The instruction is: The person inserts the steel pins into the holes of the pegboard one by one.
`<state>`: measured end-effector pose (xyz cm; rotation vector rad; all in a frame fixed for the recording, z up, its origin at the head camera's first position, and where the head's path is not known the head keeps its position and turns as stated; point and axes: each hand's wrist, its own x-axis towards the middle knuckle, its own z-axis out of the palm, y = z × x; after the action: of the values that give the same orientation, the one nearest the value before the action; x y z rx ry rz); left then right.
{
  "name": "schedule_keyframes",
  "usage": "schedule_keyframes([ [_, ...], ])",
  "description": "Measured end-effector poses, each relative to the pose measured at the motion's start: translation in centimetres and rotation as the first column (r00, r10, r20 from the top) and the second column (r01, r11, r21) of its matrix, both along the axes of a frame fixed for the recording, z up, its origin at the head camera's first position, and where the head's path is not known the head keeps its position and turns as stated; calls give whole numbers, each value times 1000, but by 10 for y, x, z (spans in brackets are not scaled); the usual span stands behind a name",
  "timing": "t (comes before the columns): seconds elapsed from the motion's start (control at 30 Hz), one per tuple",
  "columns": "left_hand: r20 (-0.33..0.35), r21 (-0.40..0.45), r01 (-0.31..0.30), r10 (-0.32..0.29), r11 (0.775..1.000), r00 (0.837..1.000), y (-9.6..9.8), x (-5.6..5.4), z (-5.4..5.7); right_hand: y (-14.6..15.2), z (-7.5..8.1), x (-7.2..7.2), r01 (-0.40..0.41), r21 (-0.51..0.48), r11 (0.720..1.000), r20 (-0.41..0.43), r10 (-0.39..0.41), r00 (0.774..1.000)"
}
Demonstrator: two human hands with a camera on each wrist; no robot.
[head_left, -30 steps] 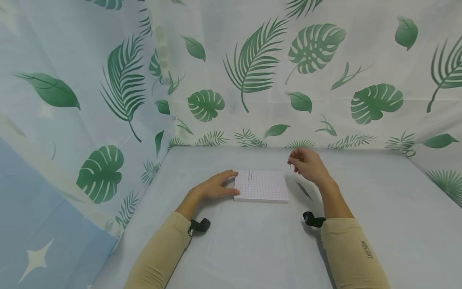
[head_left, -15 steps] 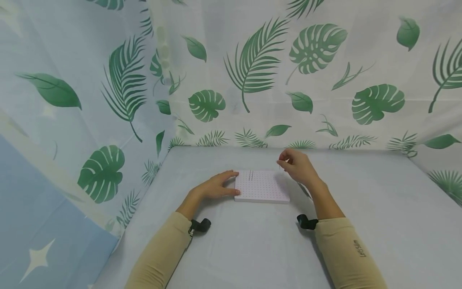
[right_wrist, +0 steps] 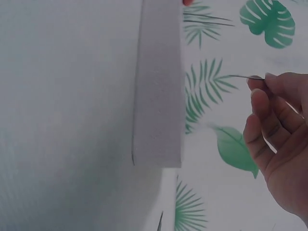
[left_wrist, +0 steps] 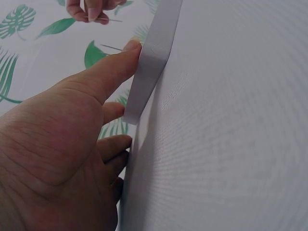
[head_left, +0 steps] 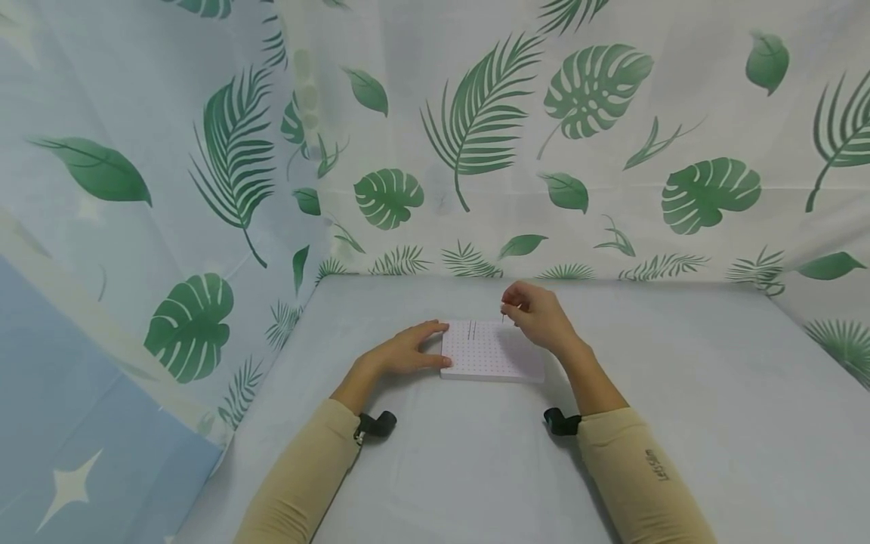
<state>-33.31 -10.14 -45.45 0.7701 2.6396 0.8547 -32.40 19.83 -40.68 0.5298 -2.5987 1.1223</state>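
Note:
A white block-like board (head_left: 492,355) with a grid of small dots lies flat on the table. My left hand (head_left: 401,351) rests against its left side, thumb and fingers spread and mostly straight; the thumb (left_wrist: 115,67) touches the board edge in the left wrist view. Two thin dark pins (head_left: 472,330) stand upright near the board's far left part. My right hand (head_left: 540,317) pinches another thin metal pin (right_wrist: 248,77) between thumb and index finger. That pin points down over the board's far side, a gap showing beneath its tip in the right wrist view.
A pale cloth covers the table (head_left: 462,461). Behind it hangs a white curtain (head_left: 408,136) with green leaves. The dark pointed tip (right_wrist: 160,222) of a slim tool shows beside the board in the right wrist view; my right arm hides it in the head view.
My right hand has moved left with its pin, from beyond the board's right edge to over its far side. The right forearm now covers the slim dark tool. My left hand stays put.

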Motion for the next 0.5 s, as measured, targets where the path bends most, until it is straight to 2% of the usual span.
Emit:
schedule_keyframes([
  [0.3, 4, -3, 0, 0, 1000, 1000, -1, -1, -2, -9, -5, -1, 55, -11, 998, 10, -55, 998],
  [0.5, 13, 1, -8, 8, 1000, 1000, -1, 1, 2, -14, -7, -2, 22, -81, 996, 42, -19, 999],
])
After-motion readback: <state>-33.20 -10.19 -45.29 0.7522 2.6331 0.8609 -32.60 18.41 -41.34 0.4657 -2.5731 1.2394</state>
